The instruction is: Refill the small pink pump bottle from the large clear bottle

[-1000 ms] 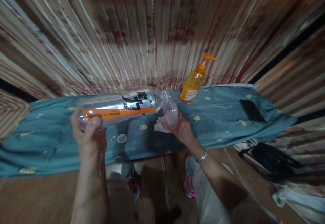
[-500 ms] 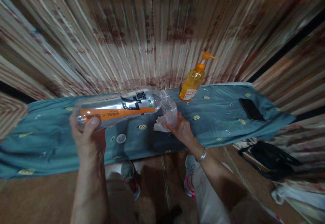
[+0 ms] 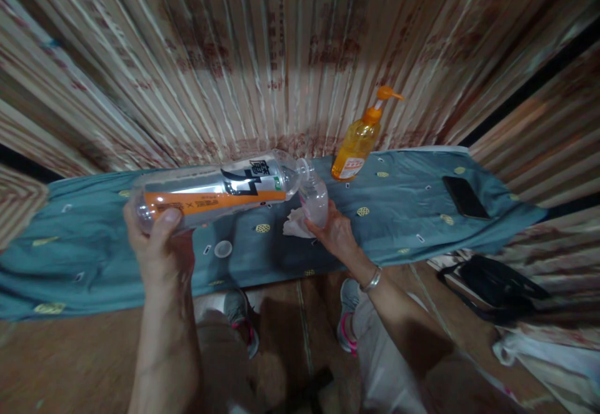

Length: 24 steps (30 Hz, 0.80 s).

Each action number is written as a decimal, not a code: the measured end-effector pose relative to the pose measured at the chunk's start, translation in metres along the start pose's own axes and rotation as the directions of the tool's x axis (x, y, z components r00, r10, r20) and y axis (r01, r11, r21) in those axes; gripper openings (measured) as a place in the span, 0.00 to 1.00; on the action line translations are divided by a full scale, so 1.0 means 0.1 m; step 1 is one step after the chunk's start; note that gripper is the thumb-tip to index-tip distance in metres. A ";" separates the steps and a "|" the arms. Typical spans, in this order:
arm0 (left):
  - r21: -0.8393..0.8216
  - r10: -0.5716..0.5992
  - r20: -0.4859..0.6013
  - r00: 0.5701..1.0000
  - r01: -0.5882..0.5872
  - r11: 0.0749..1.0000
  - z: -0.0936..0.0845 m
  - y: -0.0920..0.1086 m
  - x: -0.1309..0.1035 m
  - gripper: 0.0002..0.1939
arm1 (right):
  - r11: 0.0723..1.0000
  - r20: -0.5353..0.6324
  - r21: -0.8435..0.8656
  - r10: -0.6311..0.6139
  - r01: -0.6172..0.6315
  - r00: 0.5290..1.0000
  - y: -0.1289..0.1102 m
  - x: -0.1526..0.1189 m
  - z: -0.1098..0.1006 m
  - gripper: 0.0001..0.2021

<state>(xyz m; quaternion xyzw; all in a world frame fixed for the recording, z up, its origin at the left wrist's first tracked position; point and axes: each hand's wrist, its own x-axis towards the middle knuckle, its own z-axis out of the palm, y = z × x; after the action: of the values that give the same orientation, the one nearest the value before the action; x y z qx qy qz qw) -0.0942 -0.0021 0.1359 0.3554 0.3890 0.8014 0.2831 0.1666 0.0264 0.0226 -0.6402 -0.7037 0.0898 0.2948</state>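
Observation:
My left hand [image 3: 162, 232] is wrapped round the base of a large clear plastic bottle [image 3: 220, 190] with an orange and silver label. The bottle lies nearly level in the air, its neck pointing right. Its open mouth meets the top of a small clear bottle [image 3: 315, 201], which my right hand [image 3: 335, 229] grips from the right side. The small bottle stands close to upright, tilted a little, and looks cloudy inside. A crumpled white tissue [image 3: 296, 224] lies beside it on the cloth. Nearer my left hand is a round translucent cap [image 3: 223, 249].
A blue-green patterned cloth [image 3: 398, 214] covers the narrow table. Behind, near the curtain [image 3: 300, 57], stands an orange pump bottle [image 3: 355, 145]. A black phone [image 3: 465, 197] lies at the right. A dark bag [image 3: 497, 286] sits below the table's right end.
Both hands keep hold of their bottles, mouths together. The large bottle's base looks slightly farther left; the whole view has shifted a little.

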 end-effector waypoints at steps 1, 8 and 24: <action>0.002 0.004 0.010 1.000 -0.004 1.000 0.00 0.00 0.00 0.24 | 1.000 -0.002 -0.003 -0.007 0.007 1.000 0.01 0.00 0.00 0.32; -0.013 0.002 0.023 1.000 -0.002 1.000 0.02 0.02 -0.01 0.23 | 0.999 -0.027 -0.014 -0.048 0.048 0.998 0.03 -0.02 -0.01 0.36; -0.024 0.004 0.024 1.000 -0.004 1.000 0.00 0.00 0.00 0.23 | 0.980 -0.079 0.152 -0.114 0.125 0.990 0.02 0.00 -0.11 0.27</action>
<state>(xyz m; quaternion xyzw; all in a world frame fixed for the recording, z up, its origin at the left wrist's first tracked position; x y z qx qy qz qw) -0.0940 -0.0026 0.1360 0.3623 0.3753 0.8022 0.2905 0.1740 0.0241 0.0306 -0.5742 -0.7211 0.1046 0.3733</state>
